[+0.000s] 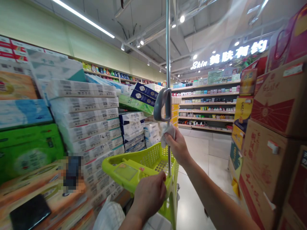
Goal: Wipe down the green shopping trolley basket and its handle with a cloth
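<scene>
A lime-green plastic shopping cart [124, 171] stands in front of me, with a tall metal pole [168, 51] rising from its side. On the pole sits a grey loop handle [157, 107]. Just below that loop, my right hand [178, 145] is closed round a white cloth [164, 140] pressed against the pole. My left hand [151, 193] is lower down, its fingers curled over the cart's near rim beside the foot of the pole; the fingertips are hidden.
Stacked white tissue packs [96, 119] rise close on the left. A black phone [30, 212] lies on orange packs at lower left. Cardboard boxes [266, 153] line the right side. A tiled floor aisle [200, 166] leads to stocked shelves [206, 110].
</scene>
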{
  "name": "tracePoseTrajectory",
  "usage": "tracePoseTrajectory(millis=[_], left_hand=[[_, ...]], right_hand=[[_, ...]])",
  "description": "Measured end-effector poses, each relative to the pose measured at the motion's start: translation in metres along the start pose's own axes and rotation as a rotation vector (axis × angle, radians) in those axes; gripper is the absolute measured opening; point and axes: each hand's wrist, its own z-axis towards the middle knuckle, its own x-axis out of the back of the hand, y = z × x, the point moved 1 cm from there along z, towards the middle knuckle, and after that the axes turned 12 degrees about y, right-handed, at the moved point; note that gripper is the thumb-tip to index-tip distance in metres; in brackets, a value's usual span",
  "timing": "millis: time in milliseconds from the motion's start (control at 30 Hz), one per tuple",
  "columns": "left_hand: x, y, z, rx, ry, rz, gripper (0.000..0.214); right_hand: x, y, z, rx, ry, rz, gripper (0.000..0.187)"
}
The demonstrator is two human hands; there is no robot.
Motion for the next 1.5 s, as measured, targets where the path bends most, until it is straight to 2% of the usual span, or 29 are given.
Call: tracePoseTrajectory(millis=[100,300,400,500,667,767,967,1200,1300,1367,1500], left_hand=[[0.001,-0.001,0.000,-0.006,-0.002,0.002,0.020],[-0.001,-0.002,-0.001,0.003,0.003,0.002,0.025],[-0.001,-0.004,-0.002,-0.003,0.007,0.004,0.024],[0.001,-0.008,-0.004,-0.015,-0.002,0.004,0.022],[0.003,-0.014,-0.008,-0.033,0.031,0.002,0.024],[0.004,-0.015,-0.010,-0.035,0.043,0.002,0.024],[0.007,-0.021,-0.014,-0.051,0.023,-0.044,0.026],[0.012,-0.025,-0.021,-0.073,0.032,-0.088,0.027],[0.016,-0.025,-0.023,-0.060,0.033,-0.140,0.025],[0.018,-0.026,-0.022,-0.042,0.069,-0.211,0.023],[0.023,-0.025,-0.018,0.014,0.262,-0.377,0.037]], right_hand=[[0.003,0.006,-0.013,-0.066,0.007,0.016,0.033],[-0.008,-0.024,0.026,-0.254,-0.123,0.295,0.027],[-0.004,-0.022,0.025,-0.316,-0.176,0.302,0.027],[0.012,0.002,-0.008,-0.329,-0.211,0.188,0.030],[0.046,0.058,-0.085,-0.236,-0.229,-0.173,0.032],[0.056,0.072,-0.107,-0.159,-0.203,-0.320,0.035],[0.048,0.056,-0.098,-0.120,-0.261,-0.360,0.036],[0.056,0.070,-0.126,-0.098,-0.246,-0.382,0.038],[0.047,0.059,-0.119,-0.105,-0.248,-0.346,0.036],[0.036,0.044,-0.105,-0.097,-0.231,-0.303,0.035],[0.023,0.029,-0.091,-0.066,-0.165,-0.237,0.035]])
